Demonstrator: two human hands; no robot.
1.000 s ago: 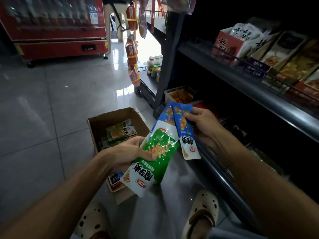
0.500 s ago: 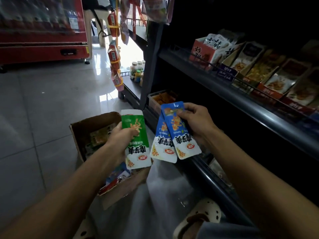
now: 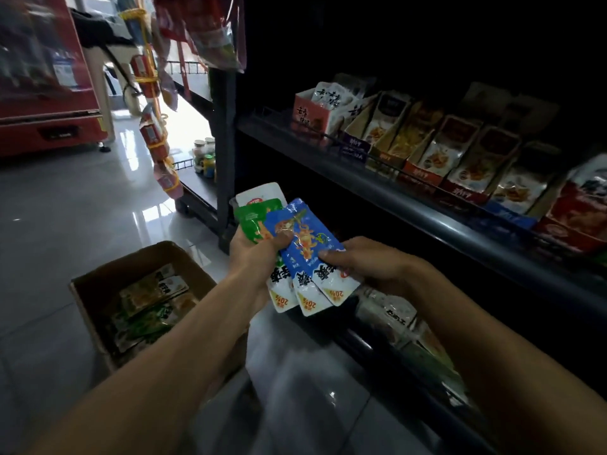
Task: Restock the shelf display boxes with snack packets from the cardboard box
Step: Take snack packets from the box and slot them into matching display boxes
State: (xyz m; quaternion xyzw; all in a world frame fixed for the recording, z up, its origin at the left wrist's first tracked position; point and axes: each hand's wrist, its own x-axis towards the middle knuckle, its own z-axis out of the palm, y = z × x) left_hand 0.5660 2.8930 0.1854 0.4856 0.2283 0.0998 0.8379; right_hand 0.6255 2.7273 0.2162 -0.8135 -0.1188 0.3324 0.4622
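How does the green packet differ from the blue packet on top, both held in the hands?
The green packet lies at the back, mostly covered; the top blue packet lies in front, almost fully visible. Only the left hand grips the green packet, while the right hand also pinches the blue packet. Both share a white lower end with a "20%" mark.
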